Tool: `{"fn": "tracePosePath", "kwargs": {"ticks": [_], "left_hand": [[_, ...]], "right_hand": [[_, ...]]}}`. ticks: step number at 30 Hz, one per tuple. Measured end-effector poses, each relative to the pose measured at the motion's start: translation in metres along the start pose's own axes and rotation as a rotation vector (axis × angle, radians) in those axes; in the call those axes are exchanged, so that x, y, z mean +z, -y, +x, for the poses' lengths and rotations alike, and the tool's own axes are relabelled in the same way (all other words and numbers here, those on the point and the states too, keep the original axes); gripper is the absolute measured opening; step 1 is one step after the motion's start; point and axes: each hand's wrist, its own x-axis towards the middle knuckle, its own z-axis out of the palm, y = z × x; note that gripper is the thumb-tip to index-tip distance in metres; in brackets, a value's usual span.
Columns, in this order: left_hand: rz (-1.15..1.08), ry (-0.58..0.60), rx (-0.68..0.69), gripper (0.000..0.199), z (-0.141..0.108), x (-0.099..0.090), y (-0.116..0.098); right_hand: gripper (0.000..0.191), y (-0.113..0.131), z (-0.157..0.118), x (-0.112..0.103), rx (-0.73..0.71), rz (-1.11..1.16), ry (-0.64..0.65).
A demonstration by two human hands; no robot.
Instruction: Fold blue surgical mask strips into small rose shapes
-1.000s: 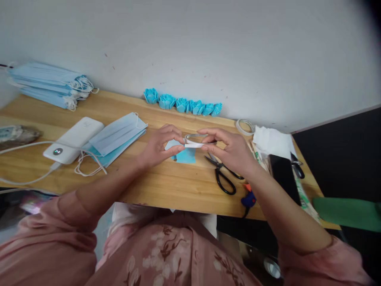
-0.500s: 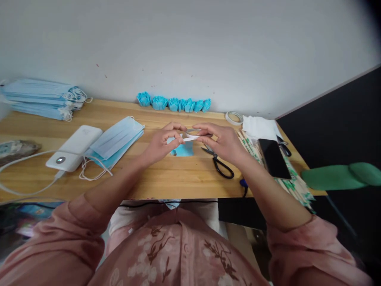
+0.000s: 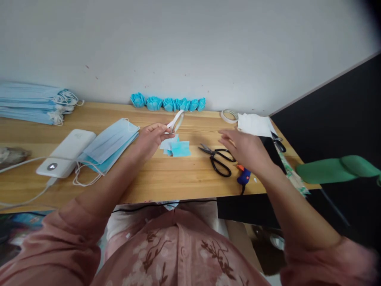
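A thin white tape ring [image 3: 177, 120] is pinched in my left hand [image 3: 153, 139], raised over the table. Just below and right of that hand lie small light and bright blue pieces [image 3: 180, 148]. My right hand [image 3: 245, 149] hovers over the right part of the table, blurred; its fingers point left and I cannot make out whether they hold anything. Black-handled scissors [image 3: 216, 157] lie with their blades parted, left of my right hand. A blue glue gun [image 3: 244, 176] with an orange tip lies just below it.
Blue fabric flowers [image 3: 168, 103] line the wall. Masks [image 3: 108, 141], a white power bank [image 3: 67, 153] with a cable and a mask stack [image 3: 35, 102] are left. At right are another tape roll [image 3: 229, 116], white sheets [image 3: 254, 125], a black phone [image 3: 274, 153] and a green bottle [image 3: 336, 170].
My right hand has let go of the tape ring and moved right. My left hand has moved slightly left, still with the ring, which now stands more upright. The view has shifted slightly.
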Motion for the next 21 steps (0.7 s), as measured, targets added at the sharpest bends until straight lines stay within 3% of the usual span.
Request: {"fn": "tracePosePath", "kwargs": {"ticks": [2,5,11,13,16,19,21], "left_hand": [[-0.043,-0.009,-0.012,0.024,0.001,0.0,-0.001],[-0.051,-0.011,-0.031,0.024,0.0,0.001,-0.001],[-0.071,-0.015,-0.01,0.023,0.0,-0.001,-0.001],[-0.071,-0.012,-0.003,0.024,0.001,-0.001,-0.001],[-0.059,-0.017,0.003,0.03,0.0,-0.001,-0.002],[-0.077,-0.018,0.009,0.032,-0.001,0.001,-0.002],[-0.094,-0.011,0.008,0.03,-0.001,0.002,-0.002]], "right_hand": [[0.037,-0.009,-0.019,0.007,0.014,-0.217,0.149],[0.043,-0.011,-0.036,0.027,0.0,-0.367,0.294],[0.04,-0.007,-0.037,0.046,0.003,-0.269,0.239],[0.045,-0.013,-0.033,0.041,0.067,-0.101,0.209],[0.059,-0.016,-0.026,0.026,0.137,0.388,0.214],[0.053,-0.001,-0.018,0.012,0.126,0.922,0.272],[0.048,0.017,-0.013,0.007,0.08,1.085,0.325]]}}
